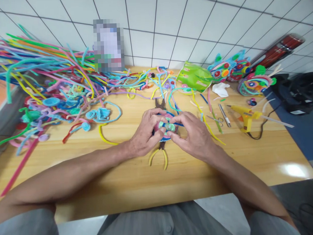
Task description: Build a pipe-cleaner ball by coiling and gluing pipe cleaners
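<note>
Head view: both hands pinch a coiled pipe-cleaner piece; no writing is readable.

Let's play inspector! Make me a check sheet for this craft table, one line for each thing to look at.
Surface: wooden table, shiny glare at right.
Job's things: colorful round piece in left hand and right hand; yellow-handled pliers partly beneath.
Clutter: fuzzy stems heaped left; glue gun and scissors right.
Hands: fingers on the piece.
Cables: black cord curves from the glue gun.
Surroundings: tiled wall behind.
</note>
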`<action>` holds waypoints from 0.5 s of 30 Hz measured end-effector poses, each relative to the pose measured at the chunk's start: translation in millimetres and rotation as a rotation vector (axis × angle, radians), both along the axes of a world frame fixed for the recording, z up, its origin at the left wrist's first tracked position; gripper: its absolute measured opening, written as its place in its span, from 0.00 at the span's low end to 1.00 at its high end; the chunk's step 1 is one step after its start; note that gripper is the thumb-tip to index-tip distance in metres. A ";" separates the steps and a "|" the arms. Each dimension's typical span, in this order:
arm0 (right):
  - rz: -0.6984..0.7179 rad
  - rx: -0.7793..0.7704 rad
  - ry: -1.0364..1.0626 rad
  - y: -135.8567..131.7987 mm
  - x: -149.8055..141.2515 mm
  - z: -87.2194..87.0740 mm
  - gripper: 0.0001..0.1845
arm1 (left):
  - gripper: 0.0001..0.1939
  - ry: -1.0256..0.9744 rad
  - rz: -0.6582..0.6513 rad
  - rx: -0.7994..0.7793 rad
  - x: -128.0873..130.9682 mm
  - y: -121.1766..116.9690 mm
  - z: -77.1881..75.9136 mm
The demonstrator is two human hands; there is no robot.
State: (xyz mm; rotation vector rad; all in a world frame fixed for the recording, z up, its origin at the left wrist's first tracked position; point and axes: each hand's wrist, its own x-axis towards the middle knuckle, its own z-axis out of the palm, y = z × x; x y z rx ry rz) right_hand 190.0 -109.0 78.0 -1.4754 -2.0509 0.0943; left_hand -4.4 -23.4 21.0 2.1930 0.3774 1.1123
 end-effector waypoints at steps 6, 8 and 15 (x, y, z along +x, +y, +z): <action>0.003 0.026 -0.008 0.7 -2.1 -1.7 0.11 | 0.10 0.018 0.014 -0.056 -1.3 -5.2 2.0; 0.000 0.023 -0.004 1.0 -1.7 -2.3 0.11 | 0.11 0.014 0.017 -0.084 -1.4 -6.6 2.4; 0.013 0.014 0.000 4.9 4.5 -1.9 0.11 | 0.21 0.070 0.000 -0.121 -0.8 -2.3 1.8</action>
